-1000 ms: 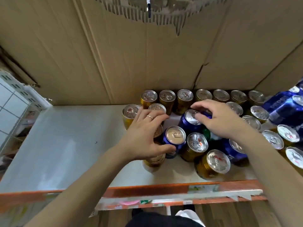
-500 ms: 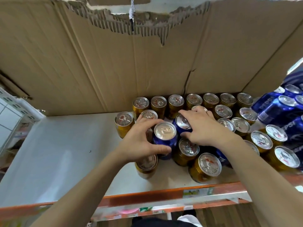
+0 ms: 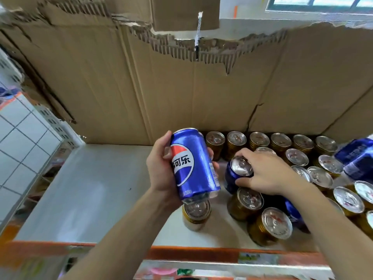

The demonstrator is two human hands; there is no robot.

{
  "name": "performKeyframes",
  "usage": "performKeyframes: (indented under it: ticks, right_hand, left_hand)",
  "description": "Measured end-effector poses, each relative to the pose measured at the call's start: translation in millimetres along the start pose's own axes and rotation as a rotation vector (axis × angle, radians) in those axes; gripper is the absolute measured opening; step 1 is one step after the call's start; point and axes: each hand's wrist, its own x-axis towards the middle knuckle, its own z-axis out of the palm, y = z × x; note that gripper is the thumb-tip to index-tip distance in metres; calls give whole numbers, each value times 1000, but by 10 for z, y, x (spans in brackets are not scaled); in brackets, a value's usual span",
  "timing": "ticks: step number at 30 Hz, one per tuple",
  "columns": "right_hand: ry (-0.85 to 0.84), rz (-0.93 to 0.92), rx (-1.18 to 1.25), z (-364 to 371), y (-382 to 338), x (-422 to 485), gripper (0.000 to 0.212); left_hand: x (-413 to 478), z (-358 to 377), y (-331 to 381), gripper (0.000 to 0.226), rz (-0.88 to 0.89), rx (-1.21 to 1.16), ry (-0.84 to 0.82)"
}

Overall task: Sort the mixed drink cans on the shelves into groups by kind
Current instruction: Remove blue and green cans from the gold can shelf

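Observation:
My left hand (image 3: 161, 168) grips a blue Pepsi can (image 3: 193, 162) lifted off the shelf and tilted, its logo facing me. My right hand (image 3: 264, 174) curls round the top of a second blue can (image 3: 235, 174) that stands among the gold cans. Several gold cans (image 3: 280, 141) stand in a row along the cardboard back and more (image 3: 270, 225) crowd the front right. One gold can (image 3: 196, 214) stands just below the lifted can. More blue cans (image 3: 357, 156) lie at the far right.
The white shelf board (image 3: 90, 188) stretches to the left of the cans. A torn cardboard sheet (image 3: 161, 93) forms the back wall. An orange shelf rail (image 3: 191, 254) runs along the front edge. A tiled wall (image 3: 18, 138) is at the left.
My left hand has lifted the blue can off the shelf and tipped it toward me. My right hand has taken hold of the second blue can's top. The view has tilted upward.

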Motion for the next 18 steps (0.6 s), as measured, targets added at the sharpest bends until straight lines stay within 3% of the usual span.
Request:
performKeyframes:
  ticks: [5,10,12,18]
  right_hand:
    - [9,-34,39,53,-55,39,74]
    - [-13,-81,39,111,-115,88,93]
    - [29,-57,100,150,-121,115,90]
    - [278,-69,947,129,-134,-19,48]
  left_hand:
    - [-67,58,23,56,108,-28,45]
    - [-99,31,102,58,28,-33,94]
    - [-108,3,127,60,31,-34,127]
    - [-143,-56,212,62,65,19,213]
